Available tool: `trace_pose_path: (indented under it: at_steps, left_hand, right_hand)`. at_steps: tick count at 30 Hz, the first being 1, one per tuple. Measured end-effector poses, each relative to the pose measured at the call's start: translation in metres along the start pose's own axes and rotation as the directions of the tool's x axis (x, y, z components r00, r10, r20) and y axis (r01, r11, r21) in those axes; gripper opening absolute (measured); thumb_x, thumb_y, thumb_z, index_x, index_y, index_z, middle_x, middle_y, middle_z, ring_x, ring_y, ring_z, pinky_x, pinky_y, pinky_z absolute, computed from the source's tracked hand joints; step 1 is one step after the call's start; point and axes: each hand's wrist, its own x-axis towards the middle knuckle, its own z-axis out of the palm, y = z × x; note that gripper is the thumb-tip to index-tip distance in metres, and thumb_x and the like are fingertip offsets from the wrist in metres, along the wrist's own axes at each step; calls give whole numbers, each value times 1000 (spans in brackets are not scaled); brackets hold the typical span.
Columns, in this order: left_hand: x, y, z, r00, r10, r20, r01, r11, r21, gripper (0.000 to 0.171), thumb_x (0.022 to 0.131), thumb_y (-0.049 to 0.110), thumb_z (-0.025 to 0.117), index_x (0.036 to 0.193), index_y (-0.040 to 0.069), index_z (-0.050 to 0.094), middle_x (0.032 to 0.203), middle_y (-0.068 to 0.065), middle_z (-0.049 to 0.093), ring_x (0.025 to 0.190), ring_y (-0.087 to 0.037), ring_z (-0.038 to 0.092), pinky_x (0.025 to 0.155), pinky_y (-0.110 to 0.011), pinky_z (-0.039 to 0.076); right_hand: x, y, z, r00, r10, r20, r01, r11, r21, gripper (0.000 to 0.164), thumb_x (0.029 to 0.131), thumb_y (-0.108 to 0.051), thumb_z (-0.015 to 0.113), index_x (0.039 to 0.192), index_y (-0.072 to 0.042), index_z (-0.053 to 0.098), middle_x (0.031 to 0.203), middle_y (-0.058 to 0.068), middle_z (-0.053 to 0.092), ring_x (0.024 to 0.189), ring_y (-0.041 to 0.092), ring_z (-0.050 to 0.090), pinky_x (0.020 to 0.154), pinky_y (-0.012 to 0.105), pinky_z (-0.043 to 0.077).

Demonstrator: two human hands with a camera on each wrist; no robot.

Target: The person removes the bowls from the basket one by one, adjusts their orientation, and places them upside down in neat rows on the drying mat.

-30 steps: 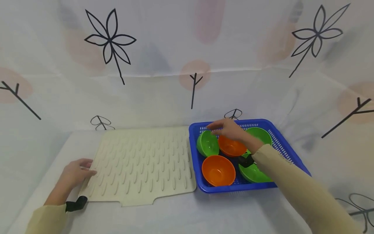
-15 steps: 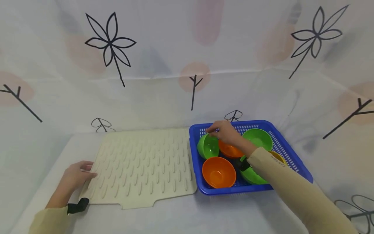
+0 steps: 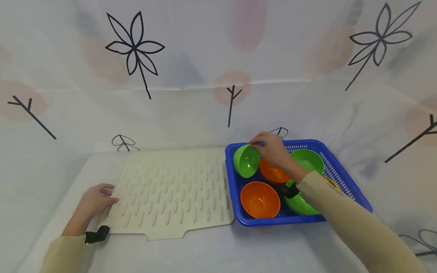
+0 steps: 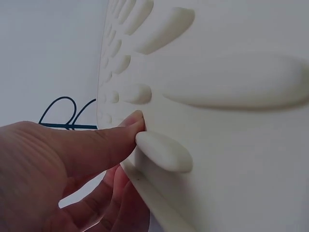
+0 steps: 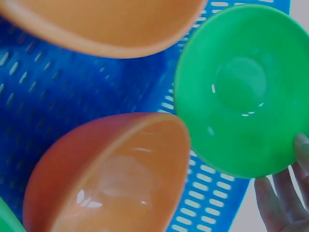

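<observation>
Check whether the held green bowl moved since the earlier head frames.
Yes: the held green bowl shifted up in view, judged against the blue basket.

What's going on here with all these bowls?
Someone's right hand has a green bowl by its rim in a pinching grip, tilted at the far left corner of a blue basket. Orange bowls and other green bowls sit in the basket, some partly out of sight. The left hand grips the left edge of a cream ridged board beside it.
</observation>
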Motion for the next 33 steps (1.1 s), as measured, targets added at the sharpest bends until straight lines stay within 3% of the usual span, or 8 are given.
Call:
trace_pose_path:
  at_steps: [4, 8, 15, 20, 23, 25, 29, 33]
  left_hand:
    - [1, 0, 0, 1000, -11, 0, 11, 1000, -3, 69, 86, 18, 77, 138, -11, 42, 126, -36, 51, 110, -49, 54, 86, -57, 48]
    - [-2, 2, 1, 1000, -7, -4, 7, 1000, 9, 70, 86, 19, 77, 138, -11, 42, 125, -36, 51, 109, -49, 54, 84, -57, 49]
    - [-13, 14, -4, 999, 47, -25, -44, 994, 103, 67, 89, 20, 72, 140, -9, 41, 129, -34, 52, 110, -48, 55, 81, -56, 51]
    - [-24, 33, -1, 980, 175, -94, -161, 977, 140, 61, 92, 22, 70, 141, -4, 45, 133, -30, 53, 114, -47, 55, 81, -57, 52]
    - [-33, 49, 5, 947, 295, -126, -284, 954, 97, 58, 92, 21, 70, 141, 0, 48, 132, -26, 57, 113, -44, 58, 81, -55, 54]
    - [-38, 60, 9, 914, 385, -129, -385, 923, 27, 55, 93, 20, 71, 141, 2, 50, 130, -24, 60, 111, -41, 61, 82, -53, 55]
    - [-46, 80, 17, 838, 538, -95, -546, 820, -172, 53, 92, 17, 73, 141, 10, 52, 130, -16, 62, 110, -32, 63, 87, -43, 57]
    - [-55, 99, 28, 766, 638, -72, -624, 713, -321, 54, 92, 17, 74, 141, 17, 53, 131, -10, 62, 112, -26, 63, 89, -33, 56]
  right_hand:
    - [-2, 1, -7, 997, -27, -69, 25, 999, -20, 11, 89, -2, 73, 100, -1, 77, 95, 12, 70, 88, 29, 67, 75, 44, 57]
    - [-8, 4, -14, 997, 41, -70, -40, 999, 7, 14, 92, -5, 71, 104, 1, 75, 100, 16, 70, 91, 34, 68, 76, 47, 57]
    - [-22, -2, -33, 986, 158, 49, -157, 987, -12, 24, 96, -10, 66, 114, 4, 71, 109, 22, 71, 99, 39, 68, 80, 50, 57]
    - [-32, -16, -43, 957, 240, 165, -251, 967, 48, 28, 97, -14, 66, 119, 3, 70, 109, 21, 71, 92, 32, 70, 76, 43, 59]
    - [-35, -24, -43, 928, 293, 231, -326, 938, 121, 31, 97, -15, 66, 122, 2, 69, 110, 21, 71, 82, 24, 72, 71, 38, 61]
    - [-36, -30, -43, 916, 311, 253, -352, 927, 134, 31, 96, -16, 66, 122, 2, 69, 109, 20, 71, 75, 21, 71, 68, 36, 61]
    - [-39, -45, -43, 907, 325, 268, -368, 921, 127, 31, 95, -18, 68, 120, 1, 70, 106, 18, 72, 71, 17, 68, 68, 37, 60]
    - [-44, -61, -42, 904, 326, 276, -372, 918, 137, 30, 95, -21, 68, 118, -1, 72, 106, 15, 73, 77, 18, 68, 72, 39, 60]
